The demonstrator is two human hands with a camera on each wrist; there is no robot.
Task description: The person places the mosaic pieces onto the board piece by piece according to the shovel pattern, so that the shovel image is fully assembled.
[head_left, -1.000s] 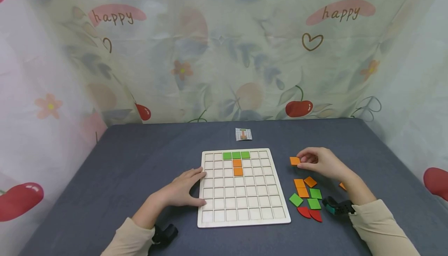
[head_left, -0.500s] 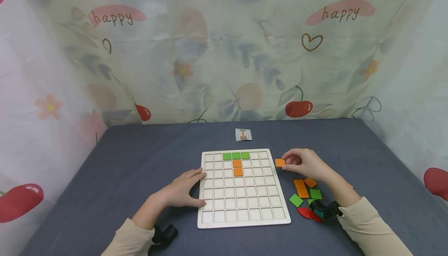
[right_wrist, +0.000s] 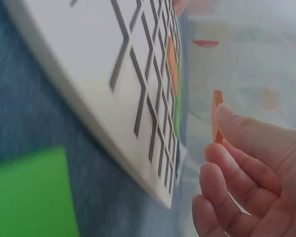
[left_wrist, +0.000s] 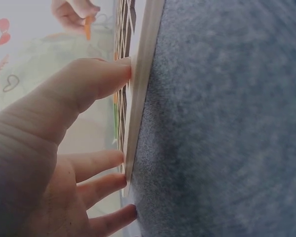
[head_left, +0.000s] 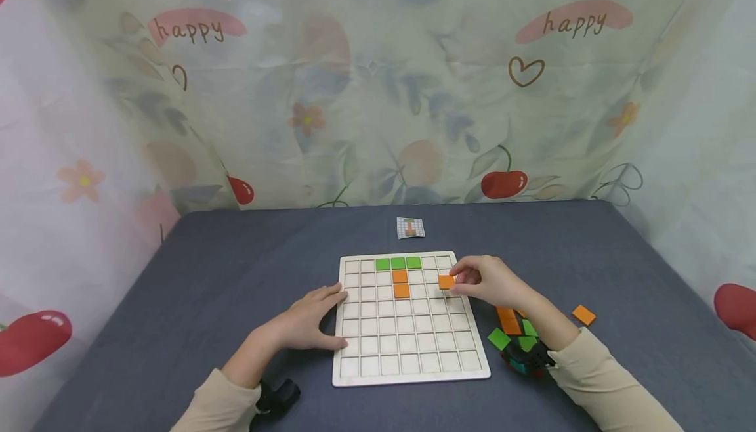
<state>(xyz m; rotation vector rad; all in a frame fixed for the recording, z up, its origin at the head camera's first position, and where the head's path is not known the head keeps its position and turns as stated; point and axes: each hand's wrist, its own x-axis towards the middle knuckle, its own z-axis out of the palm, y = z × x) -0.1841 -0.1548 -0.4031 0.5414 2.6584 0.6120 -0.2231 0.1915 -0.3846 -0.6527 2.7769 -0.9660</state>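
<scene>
A white grid board (head_left: pixel 386 345) lies on the table. Three green square tiles (head_left: pixel 398 263) fill part of its far row, and two orange square tiles (head_left: pixel 401 290) form a column below the middle one. With thumb and fingertips, my right hand (head_left: pixel 493 281) pinches another orange square tile (head_left: pixel 446 281) above the board's right side; the right wrist view shows this tile (right_wrist: pixel 217 116) held edge-on, apart from the board. My left hand (head_left: pixel 308 317) rests on the board's left edge, fingers spread, the thumb (left_wrist: pixel 106 76) touching the rim in the left wrist view.
Right of the board lie loose orange tiles (head_left: pixel 509 322), green tiles (head_left: pixel 499 338) and red pieces, partly hidden by the right wrist's camera. One orange tile (head_left: pixel 584 315) lies farther right. A small printed card (head_left: pixel 410 227) lies behind the board.
My right hand has moved left with the orange tile, from beside the board to over its right columns. The far-right orange tile has come into full view. My left hand stays put.
</scene>
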